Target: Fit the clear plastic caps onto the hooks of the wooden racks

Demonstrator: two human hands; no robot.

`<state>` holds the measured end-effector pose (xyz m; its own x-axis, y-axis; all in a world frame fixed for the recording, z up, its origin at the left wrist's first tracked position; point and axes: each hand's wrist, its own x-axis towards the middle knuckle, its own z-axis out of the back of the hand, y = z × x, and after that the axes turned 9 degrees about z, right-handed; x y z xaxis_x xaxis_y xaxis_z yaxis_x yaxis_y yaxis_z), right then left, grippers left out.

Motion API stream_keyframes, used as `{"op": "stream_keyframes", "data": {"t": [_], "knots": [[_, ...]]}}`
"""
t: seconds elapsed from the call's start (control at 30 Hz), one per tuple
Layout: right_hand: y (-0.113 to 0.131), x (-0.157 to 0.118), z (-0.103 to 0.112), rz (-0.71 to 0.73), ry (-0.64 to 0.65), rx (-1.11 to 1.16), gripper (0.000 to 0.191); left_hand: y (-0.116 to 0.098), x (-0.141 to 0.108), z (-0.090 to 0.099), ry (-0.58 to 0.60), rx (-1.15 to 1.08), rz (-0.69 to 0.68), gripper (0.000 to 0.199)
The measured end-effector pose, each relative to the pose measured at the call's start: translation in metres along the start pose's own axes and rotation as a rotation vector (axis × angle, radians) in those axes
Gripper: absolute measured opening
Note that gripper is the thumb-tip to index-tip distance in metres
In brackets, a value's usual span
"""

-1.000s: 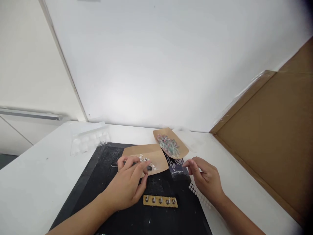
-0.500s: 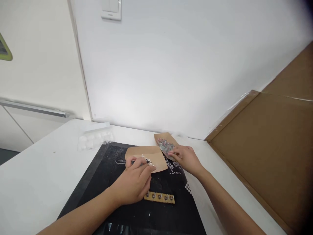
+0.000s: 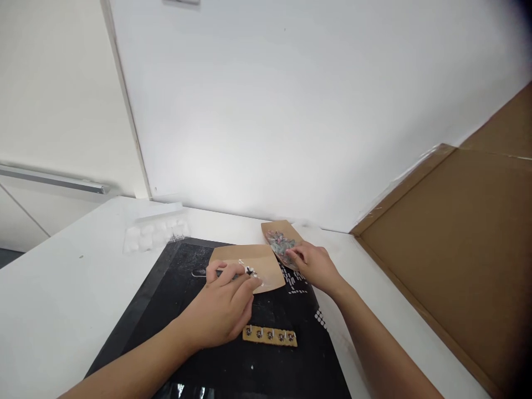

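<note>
My left hand is closed around a dark, slim tool over a brown paper tray. Small white pieces lie on that tray beside my fingertips. My right hand reaches to a second brown tray heaped with small grey and pinkish pieces. Its thumb and index finger are pressed together at the heap's edge; anything between them is too small to make out. Nearer me, a tan strip carries several round metallic parts in a row.
A black mat lies under the strip and front tray, with small white marks at its right. Clear plastic trays stand on the white table at the back left. Brown cardboard rises at the right.
The view has tilted and shifted slightly. My right fingertips remain at the heap of pieces, and my left hand keeps hold of the dark tool over the front tray.
</note>
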<state>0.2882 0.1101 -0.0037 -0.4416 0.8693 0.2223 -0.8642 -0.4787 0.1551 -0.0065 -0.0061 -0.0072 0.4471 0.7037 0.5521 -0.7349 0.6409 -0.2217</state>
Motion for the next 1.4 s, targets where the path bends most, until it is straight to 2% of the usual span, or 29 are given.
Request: {"op": "stream_keyframes", "data": {"t": [0.2,0.33,0.63,0.97,1.2,1.37,1.4], "knots": [[0.0,-0.007,-0.003,-0.023,-0.082,0.013,0.024,0.0,0.003,0.003,-0.016,-0.044,0.028,0.029],[-0.003,-0.008,-0.005,-0.02,-0.124,0.018,0.02,0.0,0.002,0.002,0.008,-0.07,0.041,0.03],[-0.008,-0.009,-0.008,-0.026,-0.103,0.011,0.011,0.0,0.002,0.001,0.02,-0.116,0.067,0.03],[-0.009,-0.01,-0.011,0.021,-0.185,0.041,0.007,0.0,0.001,0.001,0.029,-0.116,0.056,0.031],[-0.004,-0.01,-0.007,0.045,-0.311,0.21,0.016,-0.001,0.002,0.002,0.007,-0.101,0.052,0.031],[0.022,-0.015,0.0,0.081,-0.337,0.392,0.021,-0.001,0.001,0.002,0.009,-0.114,0.066,0.029],[0.028,-0.016,0.0,0.072,-0.351,0.508,0.022,-0.001,0.001,0.002,0.008,-0.12,0.068,0.029]]}}
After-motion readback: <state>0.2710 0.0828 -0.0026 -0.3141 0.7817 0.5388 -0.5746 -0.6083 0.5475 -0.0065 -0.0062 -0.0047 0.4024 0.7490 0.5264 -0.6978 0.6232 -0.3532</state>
